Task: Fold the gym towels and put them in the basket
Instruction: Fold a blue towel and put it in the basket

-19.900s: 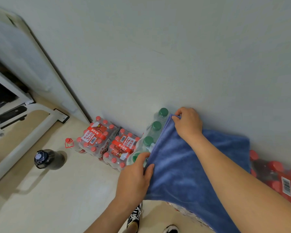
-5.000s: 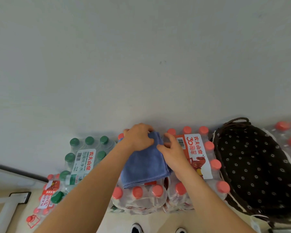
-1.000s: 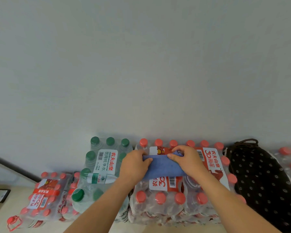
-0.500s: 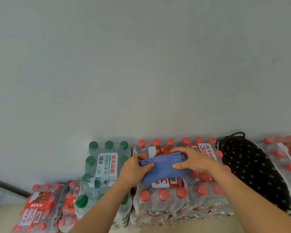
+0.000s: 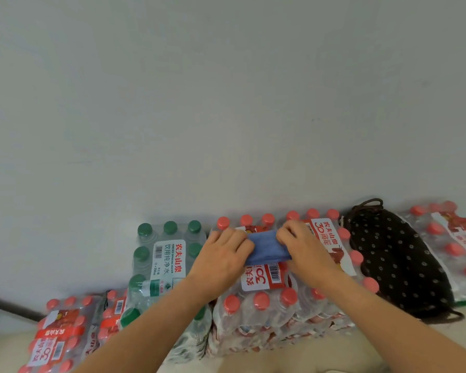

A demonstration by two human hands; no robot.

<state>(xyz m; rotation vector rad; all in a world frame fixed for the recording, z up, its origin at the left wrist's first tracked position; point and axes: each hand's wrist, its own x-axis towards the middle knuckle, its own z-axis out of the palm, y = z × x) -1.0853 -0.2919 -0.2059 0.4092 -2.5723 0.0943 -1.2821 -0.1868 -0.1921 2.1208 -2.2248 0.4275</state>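
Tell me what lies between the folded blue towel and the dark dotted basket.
In the head view, the right hand gripping the folded blue towel, then a shrink-wrapped pack of red-capped bottles, right up to the dark dotted basket.

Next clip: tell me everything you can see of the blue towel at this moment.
The blue towel looks like soft, plush cloth, folded down to a small, compact bundle with stacked layers showing along its near edge. It is held over a shrink-wrapped pack of red-capped water bottles; whether it rests on the pack is unclear. The left hand holds its left end and the right hand its right end, so only the middle strip shows. It is left of the dark dotted basket, not in it.
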